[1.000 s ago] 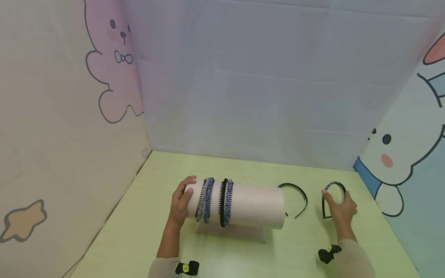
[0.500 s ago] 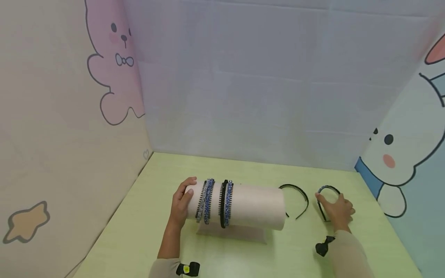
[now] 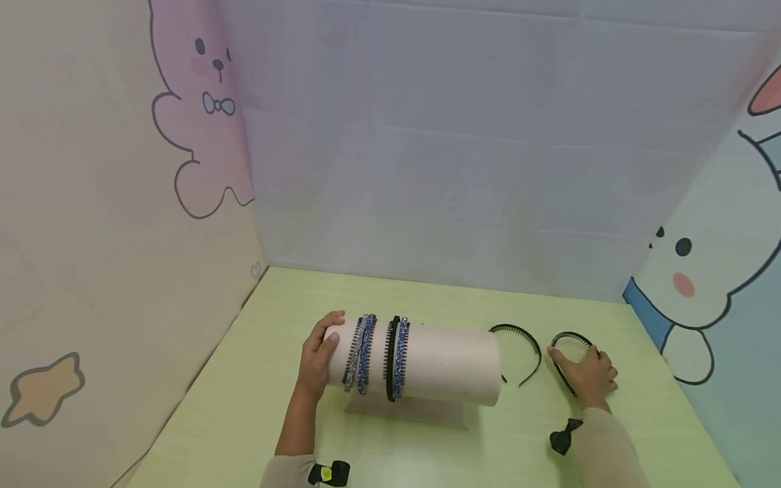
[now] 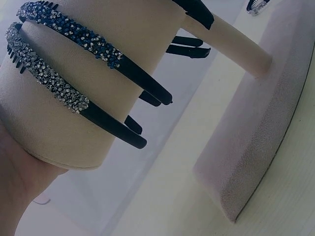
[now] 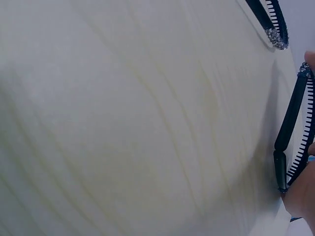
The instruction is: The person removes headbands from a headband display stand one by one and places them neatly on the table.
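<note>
My left hand (image 3: 316, 356) grips the left end of a pale padded headband stand (image 3: 454, 362), thumb on the front and fingers over the top. Several toothed headbands sit around the roll: a silver glittery headband (image 4: 54, 81) and a blue one (image 4: 83, 37) near my hand, then a black headband (image 3: 391, 369) beside another blue one (image 3: 401, 362). At the right, my right hand (image 3: 590, 376) holds a headband (image 3: 571, 334) between thumb and fingers. Its dark ends (image 5: 290, 115) and comb teeth show in the right wrist view; my palm hides part of it.
Between the roll and my right hand, another headband (image 3: 534, 344) lies on the pale yellow table (image 3: 525, 440). The stand's wedge-shaped base (image 4: 261, 142) rests below the roll. Cartoon-printed walls (image 3: 122, 237) border the table's left and right; a plain backdrop (image 3: 427, 169) closes the rear.
My right hand has shifted slightly left with its headband, which has turned and lowered toward the table. My left hand and the stand stay in place.
</note>
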{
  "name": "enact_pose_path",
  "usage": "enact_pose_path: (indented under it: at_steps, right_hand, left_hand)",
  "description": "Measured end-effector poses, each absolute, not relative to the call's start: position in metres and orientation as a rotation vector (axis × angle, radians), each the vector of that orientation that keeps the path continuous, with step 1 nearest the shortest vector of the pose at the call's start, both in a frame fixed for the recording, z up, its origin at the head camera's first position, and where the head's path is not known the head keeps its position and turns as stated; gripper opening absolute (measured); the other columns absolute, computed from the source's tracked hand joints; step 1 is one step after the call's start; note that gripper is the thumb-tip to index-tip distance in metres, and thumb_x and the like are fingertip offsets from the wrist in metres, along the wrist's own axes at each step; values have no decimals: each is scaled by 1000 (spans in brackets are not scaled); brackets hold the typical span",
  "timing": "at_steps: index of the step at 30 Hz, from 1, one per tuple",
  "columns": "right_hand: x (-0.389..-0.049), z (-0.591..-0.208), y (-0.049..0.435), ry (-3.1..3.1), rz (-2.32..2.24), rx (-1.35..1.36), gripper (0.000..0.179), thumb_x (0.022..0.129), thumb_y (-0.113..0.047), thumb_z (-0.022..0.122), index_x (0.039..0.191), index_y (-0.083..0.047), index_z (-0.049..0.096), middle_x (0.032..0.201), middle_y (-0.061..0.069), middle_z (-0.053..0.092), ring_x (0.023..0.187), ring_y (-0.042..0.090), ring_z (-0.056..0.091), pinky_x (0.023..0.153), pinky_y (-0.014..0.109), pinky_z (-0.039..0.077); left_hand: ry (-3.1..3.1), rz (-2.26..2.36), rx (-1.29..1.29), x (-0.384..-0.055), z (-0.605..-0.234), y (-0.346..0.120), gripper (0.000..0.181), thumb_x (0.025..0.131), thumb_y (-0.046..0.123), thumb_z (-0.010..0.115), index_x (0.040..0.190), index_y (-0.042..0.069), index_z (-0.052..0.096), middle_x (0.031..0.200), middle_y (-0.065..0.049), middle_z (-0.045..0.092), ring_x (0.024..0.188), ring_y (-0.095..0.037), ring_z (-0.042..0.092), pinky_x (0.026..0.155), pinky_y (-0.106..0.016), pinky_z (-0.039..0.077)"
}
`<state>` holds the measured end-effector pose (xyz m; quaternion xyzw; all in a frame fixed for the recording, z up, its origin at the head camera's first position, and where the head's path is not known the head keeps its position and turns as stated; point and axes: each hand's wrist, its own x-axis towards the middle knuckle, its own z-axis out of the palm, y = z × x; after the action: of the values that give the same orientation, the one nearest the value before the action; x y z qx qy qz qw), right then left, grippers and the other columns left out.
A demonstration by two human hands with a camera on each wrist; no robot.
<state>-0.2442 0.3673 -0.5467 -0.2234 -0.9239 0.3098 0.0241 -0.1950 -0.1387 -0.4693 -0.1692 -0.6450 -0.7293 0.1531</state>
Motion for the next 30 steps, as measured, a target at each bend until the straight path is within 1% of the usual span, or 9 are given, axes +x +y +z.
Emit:
enact_pose_path:
  at_steps: [3,6,11,15,19,22,24,26,30]
  right_hand:
    - [-246,-546,367,-2884,982,-673,120,74,-72,53,141,14,4,140,41,1,124,60,1,90,72,4]
    - [-246,-545,366,-2906,987,-663,123,73,-73,55,139,16,1,138,44,-1,123,62,0,90,71,6]
    - [-243,-544,367,-2923,935,-675,124,72,-70,59,134,23,6,130,49,4,118,62,6,88,69,13]
    - [-243,-545,366,-2928,900,-660,122,71,-69,60,131,25,9,126,50,7,115,63,9,87,68,15]
    - [-243,-545,366,-2945,866,-663,124,70,-71,59,130,26,9,126,50,8,114,63,11,86,68,16]
    - [-244,-544,365,-2958,854,-678,125,69,-72,59,130,25,10,126,49,9,113,63,12,85,68,17]
    - [-245,-543,364,-2968,849,-684,125,69,-73,58,129,26,10,126,49,10,113,63,12,85,68,17]
    - [-246,-543,364,-2970,848,-685,125,69,-74,57,129,26,11,125,49,11,112,63,13,84,68,18]
    - [-248,-540,365,-2972,859,-667,125,70,-75,56,128,26,11,124,49,12,112,63,12,84,69,17]
  left_hand:
    - [-1846,-2082,-475,-194,-468,-139,23,96,3,40,115,-7,49,134,-23,40,116,-24,44,85,-28,43]
    - [-1843,-2081,-473,-193,-468,-139,23,96,4,40,114,-7,48,134,-22,40,113,-24,47,82,-29,45]
    - [-1855,-2088,-483,-193,-469,-139,23,96,6,40,114,-5,48,135,-26,38,112,-25,47,83,-29,44]
    - [-1856,-2087,-483,-192,-470,-138,23,96,8,41,114,-4,49,134,-22,41,111,-26,48,82,-29,44]
    - [-1860,-2081,-486,-192,-470,-139,24,96,8,41,115,-4,49,134,-19,42,108,-25,50,79,-29,45]
    - [-1865,-2078,-488,-192,-469,-138,24,96,5,39,116,-6,48,134,-23,39,110,-23,49,81,-29,44]
    - [-1875,-2077,-480,-192,-467,-138,24,96,1,38,115,-7,48,134,-24,39,111,-23,48,83,-29,43]
    - [-1880,-2078,-477,-192,-466,-138,24,94,-4,36,115,-9,47,134,-28,37,112,-22,47,83,-28,43]
    - [-1873,-2084,-483,-192,-465,-138,23,94,-6,35,114,-9,46,134,-28,38,110,-21,48,82,-28,44]
